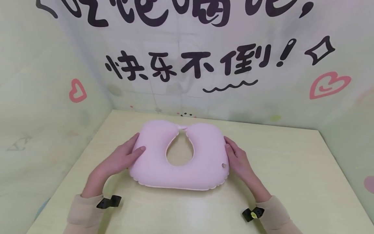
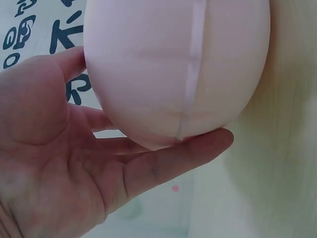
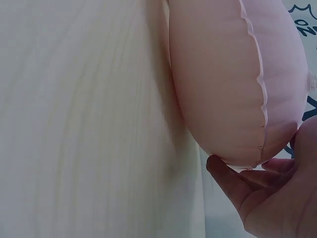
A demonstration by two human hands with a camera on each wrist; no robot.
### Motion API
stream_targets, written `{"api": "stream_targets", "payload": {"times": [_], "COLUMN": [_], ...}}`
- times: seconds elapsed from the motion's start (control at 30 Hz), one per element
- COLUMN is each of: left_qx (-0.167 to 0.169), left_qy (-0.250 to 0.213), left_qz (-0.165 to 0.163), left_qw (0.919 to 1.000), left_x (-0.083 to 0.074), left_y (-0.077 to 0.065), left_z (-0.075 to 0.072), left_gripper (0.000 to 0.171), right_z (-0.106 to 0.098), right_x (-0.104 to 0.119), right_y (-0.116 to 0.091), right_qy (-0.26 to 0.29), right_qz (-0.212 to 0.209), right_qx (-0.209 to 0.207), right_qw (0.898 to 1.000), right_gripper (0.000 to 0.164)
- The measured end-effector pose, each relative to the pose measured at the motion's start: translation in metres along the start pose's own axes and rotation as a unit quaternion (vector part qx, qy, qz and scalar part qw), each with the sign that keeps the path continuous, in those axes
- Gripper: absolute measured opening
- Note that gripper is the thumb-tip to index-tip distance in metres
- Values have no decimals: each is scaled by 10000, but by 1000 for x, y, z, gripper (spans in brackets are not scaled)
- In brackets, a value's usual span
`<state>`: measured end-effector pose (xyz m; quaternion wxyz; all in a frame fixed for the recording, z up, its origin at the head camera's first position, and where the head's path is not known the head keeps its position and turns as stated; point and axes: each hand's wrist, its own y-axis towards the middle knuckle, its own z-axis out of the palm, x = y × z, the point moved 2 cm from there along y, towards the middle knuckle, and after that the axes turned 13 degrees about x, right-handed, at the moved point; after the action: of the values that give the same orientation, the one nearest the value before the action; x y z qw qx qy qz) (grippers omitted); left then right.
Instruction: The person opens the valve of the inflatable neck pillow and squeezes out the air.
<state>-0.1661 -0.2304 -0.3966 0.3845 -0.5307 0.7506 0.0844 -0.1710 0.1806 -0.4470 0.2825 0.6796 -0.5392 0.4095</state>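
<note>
A pale pink inflated neck pillow [image 1: 181, 177] lies in front of me on the table, puffed full, with a teardrop hole at its middle. Its two ends meet at the far side. My left hand [image 1: 121, 157] grips the pillow's left side, thumb on top. On the opposite side, my right hand [image 1: 239, 162] holds the edge the same way. A small clear valve [image 1: 224, 165] sits near the lower right corner. In the left wrist view, fingers [image 2: 173, 161] spread along the rounded side of the pillow [image 2: 143, 64]. A wavy seam [image 3: 261, 74] runs round the edge in the right wrist view.
The light wooden table [image 1: 292, 182] reaches back to a printed wall [image 1: 163, 35] with black lettering and pink hearts. Side walls stand at left and right. Small black cameras [image 1: 109, 202] are strapped to both sleeve cuffs.
</note>
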Motion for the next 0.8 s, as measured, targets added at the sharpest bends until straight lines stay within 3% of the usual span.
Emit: {"api": "stream_targets", "payload": {"times": [0.3, 0.8], "left_qx": [-91, 73], "left_qy": [12, 59], "left_qz": [258, 468], "left_qw": [9996, 9989], "left_x": [-7, -29], "left_y": [9, 15], "left_z": [15, 32], "left_gripper": [83, 86], "right_z": [-18, -39], "right_x": [-8, -27], "right_y": [-6, -8], "right_qy": [123, 570], "right_qz": [-98, -141], "right_qx": [495, 308], "right_qw": [9986, 9978], "right_gripper": [58, 58]}}
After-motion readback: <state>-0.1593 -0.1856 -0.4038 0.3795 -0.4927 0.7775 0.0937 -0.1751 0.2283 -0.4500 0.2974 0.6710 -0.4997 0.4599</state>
